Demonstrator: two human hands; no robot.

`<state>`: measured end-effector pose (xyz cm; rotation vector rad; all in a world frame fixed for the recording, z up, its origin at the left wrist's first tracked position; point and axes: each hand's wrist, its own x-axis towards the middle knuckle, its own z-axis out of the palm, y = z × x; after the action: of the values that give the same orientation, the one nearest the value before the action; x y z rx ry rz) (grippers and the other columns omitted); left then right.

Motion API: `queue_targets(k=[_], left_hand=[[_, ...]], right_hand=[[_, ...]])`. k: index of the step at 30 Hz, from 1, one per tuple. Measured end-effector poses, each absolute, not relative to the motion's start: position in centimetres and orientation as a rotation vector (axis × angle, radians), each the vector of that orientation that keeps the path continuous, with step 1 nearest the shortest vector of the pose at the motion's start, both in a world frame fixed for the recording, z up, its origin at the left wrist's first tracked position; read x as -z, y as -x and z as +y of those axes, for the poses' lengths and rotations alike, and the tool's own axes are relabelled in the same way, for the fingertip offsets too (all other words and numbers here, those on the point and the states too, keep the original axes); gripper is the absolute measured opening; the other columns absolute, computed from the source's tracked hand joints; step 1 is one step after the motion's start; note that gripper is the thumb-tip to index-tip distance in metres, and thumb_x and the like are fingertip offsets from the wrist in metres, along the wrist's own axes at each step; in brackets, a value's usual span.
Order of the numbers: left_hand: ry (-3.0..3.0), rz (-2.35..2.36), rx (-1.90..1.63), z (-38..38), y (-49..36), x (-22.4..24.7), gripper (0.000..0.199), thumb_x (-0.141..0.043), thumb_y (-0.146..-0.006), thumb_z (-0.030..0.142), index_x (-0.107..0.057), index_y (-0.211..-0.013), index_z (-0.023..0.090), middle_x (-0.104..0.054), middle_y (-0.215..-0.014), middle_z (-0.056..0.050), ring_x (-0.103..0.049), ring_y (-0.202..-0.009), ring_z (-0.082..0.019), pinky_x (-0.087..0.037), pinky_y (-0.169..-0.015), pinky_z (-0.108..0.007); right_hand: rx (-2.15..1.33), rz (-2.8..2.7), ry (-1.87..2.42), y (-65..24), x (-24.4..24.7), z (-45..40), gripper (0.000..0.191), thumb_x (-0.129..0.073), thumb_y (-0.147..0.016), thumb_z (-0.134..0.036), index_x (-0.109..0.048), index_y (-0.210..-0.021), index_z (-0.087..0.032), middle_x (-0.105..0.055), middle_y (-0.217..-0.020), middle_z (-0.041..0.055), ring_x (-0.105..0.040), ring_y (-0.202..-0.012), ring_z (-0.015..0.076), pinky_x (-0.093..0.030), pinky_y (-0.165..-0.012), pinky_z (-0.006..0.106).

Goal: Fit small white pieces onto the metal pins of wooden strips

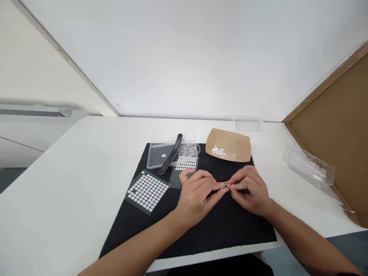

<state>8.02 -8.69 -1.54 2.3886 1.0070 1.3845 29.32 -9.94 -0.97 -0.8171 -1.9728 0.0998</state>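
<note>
My left hand (197,195) and my right hand (248,188) meet over a black mat (218,234). Between their fingertips is a small shiny metal piece (225,185), mostly covered, so its exact kind is unclear. Both hands pinch it with thumb and forefinger. Left of them lies a sheet of white oval stickers (148,191); a second sticker sheet (186,164) sits behind my left hand. A black curved nail file (171,154) rests across a clear plastic box (153,157). Beside it, another clear box holds several slim pale pieces (188,150).
Behind my right hand stands a brown paper tray (241,143) with white bits in it. Clear plastic boxes (309,165) lie at right by a cardboard panel (339,126). A shallow clear container (248,126) is against the back wall on the white table (71,184).
</note>
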Motion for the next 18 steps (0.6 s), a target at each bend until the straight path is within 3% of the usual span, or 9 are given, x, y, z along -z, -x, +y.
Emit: queue_targets(k=[9, 14, 18], left_hand=[[-2.371, 1.108, -1.386, -7.8, -7.5, 1.8, 0.016, -0.078, -0.099, 0.028, -0.073, -0.084, 0.024, -0.078, -0.076, 0.005, -0.075, -0.078, -0.018, -0.032, -0.095, -0.045], [-2.353, 1.197, -1.380, -7.2, -7.2, 1.9, 0.010, -0.074, -0.100, 0.026, -0.073, -0.091, 0.025, -0.082, -0.084, 0.004, -0.076, -0.085, -0.020, -0.034, -0.094, -0.045], [-2.334, 1.221, -1.404, -7.2, -7.2, 1.9, 0.008, -0.072, -0.101, 0.024, -0.071, -0.093, 0.025, -0.080, -0.085, 0.003, -0.075, -0.086, -0.021, -0.034, -0.094, -0.044]], right_hand=[[-0.030, -1.907, 0.964, -30.3, 1.3, -9.9, 0.036, -0.070, -0.094, -0.007, -0.063, -0.124, -0.027, -0.073, -0.089, 0.0008, -0.071, -0.084, 0.0205, -0.057, -0.078, 0.040], [-0.063, -1.804, 1.156, -31.8, 1.7, -9.2, 0.017, -0.067, -0.101, -0.015, -0.070, -0.114, -0.027, -0.073, -0.098, 0.0054, -0.071, -0.095, 0.0242, -0.058, -0.082, 0.042], [-0.138, -1.753, 1.209, -32.7, 2.3, -8.7, 0.008, -0.065, -0.105, -0.020, -0.070, -0.105, -0.026, -0.074, -0.097, 0.0050, -0.071, -0.092, 0.0230, -0.057, -0.081, 0.040]])
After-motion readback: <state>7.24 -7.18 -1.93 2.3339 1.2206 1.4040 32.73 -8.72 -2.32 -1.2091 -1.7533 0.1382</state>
